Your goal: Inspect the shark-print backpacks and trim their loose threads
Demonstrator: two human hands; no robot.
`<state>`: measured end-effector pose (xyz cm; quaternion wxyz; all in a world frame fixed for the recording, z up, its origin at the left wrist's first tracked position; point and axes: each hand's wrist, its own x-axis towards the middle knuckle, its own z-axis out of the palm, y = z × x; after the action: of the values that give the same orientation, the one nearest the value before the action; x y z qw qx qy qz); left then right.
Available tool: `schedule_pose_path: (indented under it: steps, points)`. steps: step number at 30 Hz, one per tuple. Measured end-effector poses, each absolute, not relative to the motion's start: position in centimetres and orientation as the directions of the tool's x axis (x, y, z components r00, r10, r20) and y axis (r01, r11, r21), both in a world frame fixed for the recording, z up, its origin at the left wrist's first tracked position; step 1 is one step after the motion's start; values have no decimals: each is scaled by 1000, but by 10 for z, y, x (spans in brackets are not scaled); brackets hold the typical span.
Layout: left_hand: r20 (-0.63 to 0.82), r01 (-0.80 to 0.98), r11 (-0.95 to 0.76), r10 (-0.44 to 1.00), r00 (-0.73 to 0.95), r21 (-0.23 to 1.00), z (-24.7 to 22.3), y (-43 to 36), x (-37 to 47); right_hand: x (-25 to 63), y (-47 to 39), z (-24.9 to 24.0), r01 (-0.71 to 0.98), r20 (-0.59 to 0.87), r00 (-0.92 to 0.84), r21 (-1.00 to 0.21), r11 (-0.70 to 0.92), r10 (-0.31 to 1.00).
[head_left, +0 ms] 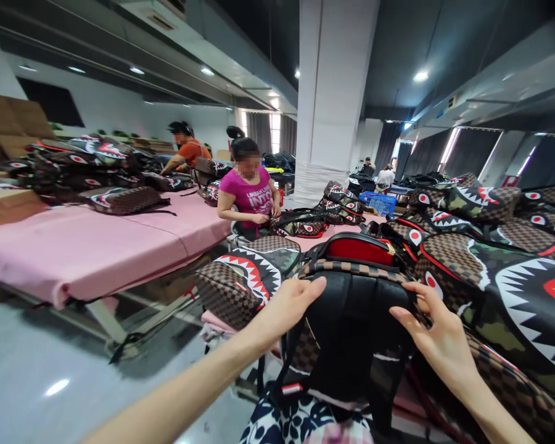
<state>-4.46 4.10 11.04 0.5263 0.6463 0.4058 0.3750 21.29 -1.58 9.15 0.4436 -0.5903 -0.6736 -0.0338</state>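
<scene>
A backpack (346,327) stands upright before me, its black padded back panel turned my way. Its checkered top edge carries a black handle, and behind that an opening shows red lining and a gold-coloured zip. My left hand (300,299) grips the upper left side, thumb on the panel and fingers partly hidden behind. On the upper right side, my right hand (437,327) is bent around the edge with thumb and index finger showing at the front. Directly left lies a checkered and camouflage shark-mouth backpack (254,277). A larger shark-mouth backpack (490,296) lies close to my right hand.
Several more backpacks (481,203) are piled on the right. A co-worker in a pink shirt (247,191) handles a bag across the table. Left is a pink-covered table (120,240) with stacked bags. A white pillar (333,92) and a blue crate (378,203) stand farther back.
</scene>
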Motion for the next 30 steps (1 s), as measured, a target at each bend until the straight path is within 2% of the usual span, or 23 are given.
schedule_pose_path:
  steps: [3,6,8,11,14,16,18,21,26,30]
  points:
    - [51,-197,30,916,398,980,113,39,-22,217,-16,94,794,617,128,-533,293,777]
    - [101,-309,82,840,533,947,115,44,-10,229,-14,98,762,596,204,-595,257,777]
    - [184,-283,-6,776,604,959,111,50,-3,239,-12,99,722,572,252,-648,241,781]
    - [338,-154,-311,718,609,938,98,60,12,252,-9,96,686,538,301,-696,213,787]
    - [477,48,-620,648,594,783,84,70,26,260,-5,90,693,553,343,-694,193,760]
    - [509,144,-726,595,621,673,76,77,30,262,-2,87,690,563,350,-695,201,749]
    - [514,185,-764,571,640,618,72,82,31,263,0,85,680,561,351,-704,208,750]
    - [512,164,-729,604,610,664,73,84,30,261,0,84,632,542,376,-743,220,751]
    - [452,39,-539,741,497,841,85,82,21,255,-3,78,396,442,467,-879,266,766]
    - [394,0,-448,786,477,894,89,81,6,242,1,80,365,372,364,-901,237,854]
